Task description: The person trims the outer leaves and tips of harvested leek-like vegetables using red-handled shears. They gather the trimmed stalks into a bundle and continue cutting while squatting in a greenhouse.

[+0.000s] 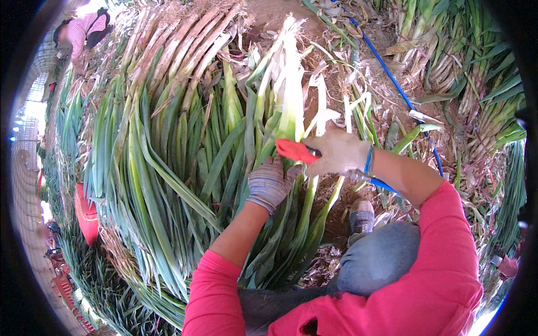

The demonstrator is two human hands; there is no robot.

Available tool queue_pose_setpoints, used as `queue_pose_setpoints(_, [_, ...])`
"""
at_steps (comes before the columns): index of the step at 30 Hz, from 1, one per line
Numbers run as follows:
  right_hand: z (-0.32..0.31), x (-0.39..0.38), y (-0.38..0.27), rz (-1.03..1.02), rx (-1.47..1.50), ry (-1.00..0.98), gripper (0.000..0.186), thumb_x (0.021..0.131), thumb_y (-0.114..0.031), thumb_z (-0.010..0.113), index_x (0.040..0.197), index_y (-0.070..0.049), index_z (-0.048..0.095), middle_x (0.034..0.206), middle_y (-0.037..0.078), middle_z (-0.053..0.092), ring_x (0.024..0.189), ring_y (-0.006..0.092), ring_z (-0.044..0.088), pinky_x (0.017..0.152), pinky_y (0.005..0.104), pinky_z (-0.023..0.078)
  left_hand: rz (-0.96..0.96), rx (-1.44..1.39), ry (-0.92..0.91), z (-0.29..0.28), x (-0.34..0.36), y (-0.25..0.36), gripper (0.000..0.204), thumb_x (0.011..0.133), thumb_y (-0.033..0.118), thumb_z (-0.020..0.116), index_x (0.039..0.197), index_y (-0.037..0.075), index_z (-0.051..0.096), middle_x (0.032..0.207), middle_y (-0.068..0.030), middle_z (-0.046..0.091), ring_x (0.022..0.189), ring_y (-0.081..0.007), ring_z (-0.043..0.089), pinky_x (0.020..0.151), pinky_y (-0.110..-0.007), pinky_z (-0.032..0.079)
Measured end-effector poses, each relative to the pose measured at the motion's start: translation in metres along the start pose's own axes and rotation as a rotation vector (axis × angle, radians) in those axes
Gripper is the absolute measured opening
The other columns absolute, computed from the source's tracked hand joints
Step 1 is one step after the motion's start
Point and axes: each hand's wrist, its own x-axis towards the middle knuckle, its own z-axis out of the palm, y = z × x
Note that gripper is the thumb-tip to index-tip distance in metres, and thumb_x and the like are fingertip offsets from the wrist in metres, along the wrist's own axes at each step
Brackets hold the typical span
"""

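Note:
Long green onions (185, 151) lie in a thick layer before me, roots away from me and green leaves toward me. My left hand (272, 182), in a grey knit glove, is closed round several green onion stalks just below their pale shafts (290, 84), which are overexposed. In my right hand (339, 154), wearing a light glove, is an orange-red air blow gun (296, 151), its thin tip pointing left at the stalks above my left hand. A blue hose (384, 186) shows at my right wrist.
Another blue hose stretch (386, 67) crosses the littered soil at right. More onion piles (448, 61) stand at the upper right. A red object (86, 215) lies at the left edge of the layer. A person (87, 31) is bent over at the upper left. My knee (378, 260) is below my right arm.

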Motion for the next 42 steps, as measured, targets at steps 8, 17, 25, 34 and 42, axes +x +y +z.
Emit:
queue_pose_setpoints(8, [-0.042,0.05,0.023,0.102,0.094,0.282,0.063,0.074,-0.051,0.069,0.112,-0.001,0.065,0.1,0.024,0.069,0.095,0.0374,0.068,0.086,0.0448,0.053,-0.05,-0.062,0.081,-0.004,-0.007,0.0,0.079,0.094,0.065,0.041,0.142,0.002,0.047,0.115,-0.0311,0.063,0.096,-0.0444,0.065,0.087,-0.051,0.05])
queue_pose_setpoints(17, [-0.031,0.063,0.036,0.178,0.165,0.372,0.071,0.075,-0.047,0.071,0.126,0.0,0.058,0.091,0.022,0.07,0.088,0.0365,0.07,0.083,0.0435,0.055,-0.129,-0.344,0.434,0.005,0.032,-0.04,0.04,0.097,0.034,0.053,0.124,0.005,0.058,0.114,-0.0191,0.066,0.108,-0.0402,0.059,0.098,-0.049,0.044])
queue_pose_setpoints(25, [0.006,-0.003,0.011,0.027,-0.007,0.168,0.083,0.076,-0.051,0.067,0.141,-0.004,0.047,0.094,0.027,0.069,0.09,0.0398,0.069,0.087,0.0443,0.054,-0.334,-0.097,-0.104,-0.032,0.111,-0.054,0.063,0.098,0.046,0.045,0.147,0.006,0.039,0.144,-0.0204,0.05,0.129,-0.0381,0.051,0.107,-0.045,0.041])
queue_pose_setpoints(34, [-0.019,0.012,-0.009,0.034,0.228,0.27,0.085,0.074,-0.046,0.072,0.143,-0.006,0.045,0.111,0.027,0.066,0.101,0.0399,0.066,0.091,0.0423,0.053,-0.098,-0.264,-0.257,-0.021,0.062,-0.023,0.054,0.097,0.052,0.042,0.117,0.006,0.061,0.115,-0.0263,0.064,0.107,-0.0411,0.063,0.092,-0.05,0.049])
queue_pose_setpoints(42, [-0.002,0.014,-0.009,0.063,0.154,0.24,0.084,0.074,-0.049,0.071,0.143,-0.009,0.045,0.099,0.022,0.069,0.093,0.0386,0.068,0.085,0.0442,0.054,-0.108,0.194,0.873,-0.194,0.01,-0.139,0.061,0.088,0.045,0.065,0.129,0.001,0.056,0.122,-0.0214,0.062,0.112,-0.0389,0.059,0.098,-0.044,0.046])
